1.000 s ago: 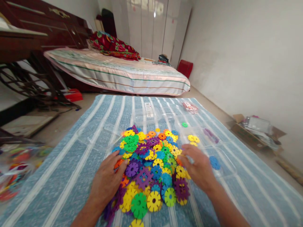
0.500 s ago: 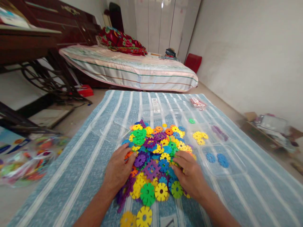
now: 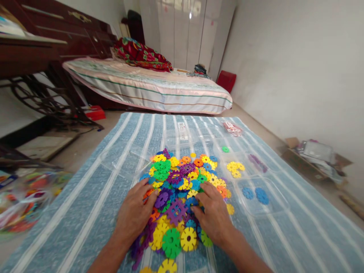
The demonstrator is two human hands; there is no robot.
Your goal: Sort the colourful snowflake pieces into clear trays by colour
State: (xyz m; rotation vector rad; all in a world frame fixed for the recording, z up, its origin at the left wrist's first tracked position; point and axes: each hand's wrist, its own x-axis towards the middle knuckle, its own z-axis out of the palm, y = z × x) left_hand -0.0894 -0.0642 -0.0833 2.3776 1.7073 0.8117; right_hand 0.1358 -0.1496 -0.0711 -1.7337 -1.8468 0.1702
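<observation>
A loose pile of notched plastic snowflake discs (image 3: 188, 238), in yellow, green, blue, orange and purple, lies on the striped cloth. Along the pile's left edge rests my left hand (image 3: 135, 208), its fingers spread and touching discs. My right hand (image 3: 214, 212) reaches over the right side of the pile, thumb and fingers apart around a blue disc (image 3: 191, 204). Neither hand lifts a piece. Between the hands lie a purple square lattice piece (image 3: 176, 211) and a purple disc (image 3: 162, 199).
On the right, clear plastic trays hold blue discs (image 3: 262, 196), yellow discs (image 3: 236, 167), a purple piece (image 3: 258, 163) and a green disc (image 3: 225, 149). A reddish packet (image 3: 231, 128) lies at the far right. Bags of colourful pieces (image 3: 28, 204) sit left of the cloth-covered table (image 3: 93, 197).
My right hand has moved left and inward over the pile, uncovering orange and yellow discs at the right edge. My left hand stays at the left edge. The view has shifted slightly.
</observation>
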